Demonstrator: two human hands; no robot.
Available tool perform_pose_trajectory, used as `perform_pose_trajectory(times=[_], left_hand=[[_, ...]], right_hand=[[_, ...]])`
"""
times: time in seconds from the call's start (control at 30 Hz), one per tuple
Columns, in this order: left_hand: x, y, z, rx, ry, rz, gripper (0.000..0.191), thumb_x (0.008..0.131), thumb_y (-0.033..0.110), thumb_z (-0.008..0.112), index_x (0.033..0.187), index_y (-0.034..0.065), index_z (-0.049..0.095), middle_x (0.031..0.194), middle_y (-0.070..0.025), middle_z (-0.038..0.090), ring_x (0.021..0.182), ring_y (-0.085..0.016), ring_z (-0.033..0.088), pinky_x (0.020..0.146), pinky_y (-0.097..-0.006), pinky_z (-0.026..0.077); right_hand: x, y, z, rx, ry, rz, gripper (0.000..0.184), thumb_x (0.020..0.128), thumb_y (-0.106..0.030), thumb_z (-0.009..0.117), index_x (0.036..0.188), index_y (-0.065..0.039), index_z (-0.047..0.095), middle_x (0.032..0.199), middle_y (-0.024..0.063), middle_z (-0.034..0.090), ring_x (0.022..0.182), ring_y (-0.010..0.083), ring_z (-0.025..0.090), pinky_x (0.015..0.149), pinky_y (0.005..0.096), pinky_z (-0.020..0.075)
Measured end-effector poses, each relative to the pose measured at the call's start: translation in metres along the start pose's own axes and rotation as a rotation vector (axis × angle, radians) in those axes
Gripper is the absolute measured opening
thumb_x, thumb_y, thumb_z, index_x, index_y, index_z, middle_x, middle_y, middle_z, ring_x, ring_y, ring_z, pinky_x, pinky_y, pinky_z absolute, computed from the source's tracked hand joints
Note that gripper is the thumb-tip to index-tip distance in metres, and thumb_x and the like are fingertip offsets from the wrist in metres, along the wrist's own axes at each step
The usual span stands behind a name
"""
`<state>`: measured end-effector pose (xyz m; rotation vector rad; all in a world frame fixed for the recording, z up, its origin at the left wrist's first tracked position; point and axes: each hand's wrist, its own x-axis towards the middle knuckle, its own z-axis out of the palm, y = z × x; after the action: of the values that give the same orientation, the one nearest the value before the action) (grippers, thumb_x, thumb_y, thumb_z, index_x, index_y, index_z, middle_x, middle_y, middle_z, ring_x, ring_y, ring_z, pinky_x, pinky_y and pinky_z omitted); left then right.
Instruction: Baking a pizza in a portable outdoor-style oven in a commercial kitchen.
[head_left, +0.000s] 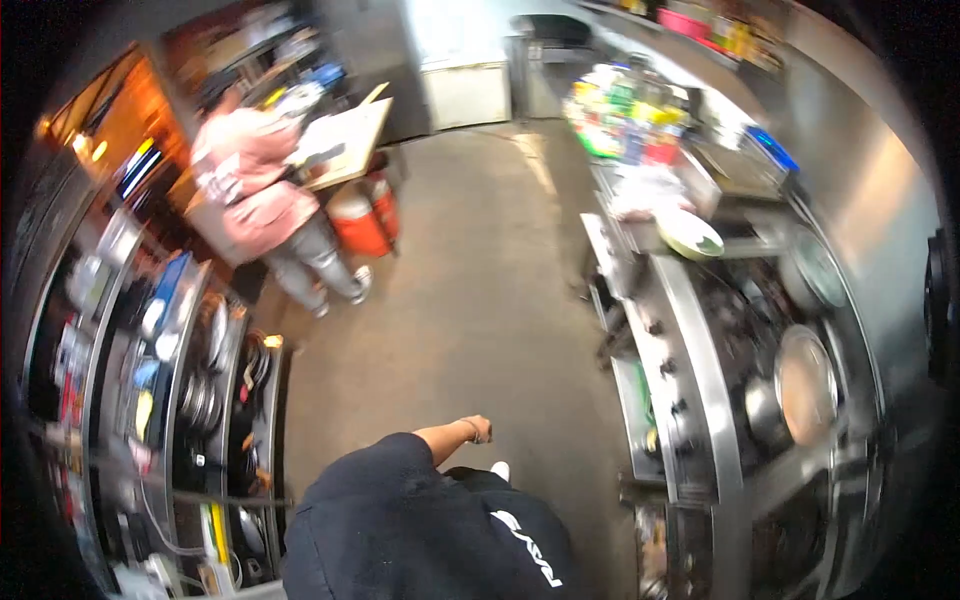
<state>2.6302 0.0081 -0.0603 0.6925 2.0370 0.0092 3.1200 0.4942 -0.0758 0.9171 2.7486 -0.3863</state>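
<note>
My left hand (480, 429) is held low in front of my dark shirt (420, 525), above the kitchen floor (465, 300). Its fingers look curled in, and I see nothing in them; a band circles the wrist. No object touches this hand. My right hand is out of view. To the right runs a steel gas range (701, 375) with a row of control knobs. A wide round pan (806, 382) and a metal pot (763, 411) stand on it. At the range's far end is a pale green bowl (690, 234).
At left, open metal shelves (169, 352) hold stacked plates and containers. A person in a pink top (255, 180) stands by a work table (360, 146), with red buckets (358, 225) beneath. Bottles and packages (630, 112) crowd the right counter. A white chest (469, 94) stands at the aisle's far end.
</note>
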Motion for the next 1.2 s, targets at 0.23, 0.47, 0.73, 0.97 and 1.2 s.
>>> perform_pose_trajectory(times=[0.23,0.47,0.73,0.97,1.2], left_hand=[[-0.01,-0.141,-0.028,-0.451,0.272,-0.465,0.042,0.083,0.037,0.053,0.11,0.0065,0.062,0.116,-0.0168,0.058,0.109,-0.032,0.055,0.093,-0.0415,0.045],[0.033,-0.192,-0.017,-0.557,0.232,-0.412,0.044,0.079,0.037,0.051,0.109,0.0074,0.062,0.114,-0.0172,0.059,0.108,-0.033,0.055,0.094,-0.0413,0.043],[0.037,-0.264,-0.063,-0.886,0.289,-0.714,0.043,0.077,0.04,0.052,0.107,0.0124,0.065,0.115,-0.0137,0.059,0.11,-0.032,0.054,0.094,-0.0385,0.043],[0.075,-0.317,-0.176,-1.16,0.502,-0.932,0.039,0.078,0.037,0.052,0.107,0.0138,0.065,0.116,-0.0139,0.059,0.109,-0.03,0.055,0.095,-0.0371,0.043],[0.18,-0.423,-0.267,-1.014,0.247,-0.782,0.048,0.082,0.04,0.048,0.113,0.0052,0.06,0.123,-0.0204,0.052,0.114,-0.037,0.05,0.094,-0.0453,0.042]], right_hand=[[0.158,-0.153,0.006,-0.101,-0.188,-0.342,0.033,0.085,-0.029,0.047,0.095,0.0,0.059,0.096,0.0209,0.061,0.088,0.0377,0.058,0.077,0.0465,0.0451],[0.266,-0.299,0.017,-0.17,-0.284,-0.507,0.032,0.086,-0.028,0.046,0.096,-0.001,0.059,0.097,0.0205,0.061,0.089,0.0372,0.058,0.077,0.047,0.0447],[0.556,-0.59,-0.014,0.298,0.13,-0.598,0.028,0.085,-0.03,0.053,0.089,-0.004,0.06,0.095,0.0128,0.062,0.09,0.0258,0.059,0.08,0.0383,0.0429],[0.69,-0.825,-0.125,0.577,-0.052,-0.808,0.018,0.08,-0.02,0.058,0.081,-0.002,0.057,0.077,0.0139,0.06,0.076,0.0234,0.06,0.068,0.0329,0.0445],[0.801,-0.902,-0.088,0.4,-0.121,-0.621,0.027,0.081,-0.027,0.061,0.093,-0.002,0.063,0.085,0.0187,0.063,0.082,0.0295,0.062,0.072,0.0383,0.0453]])
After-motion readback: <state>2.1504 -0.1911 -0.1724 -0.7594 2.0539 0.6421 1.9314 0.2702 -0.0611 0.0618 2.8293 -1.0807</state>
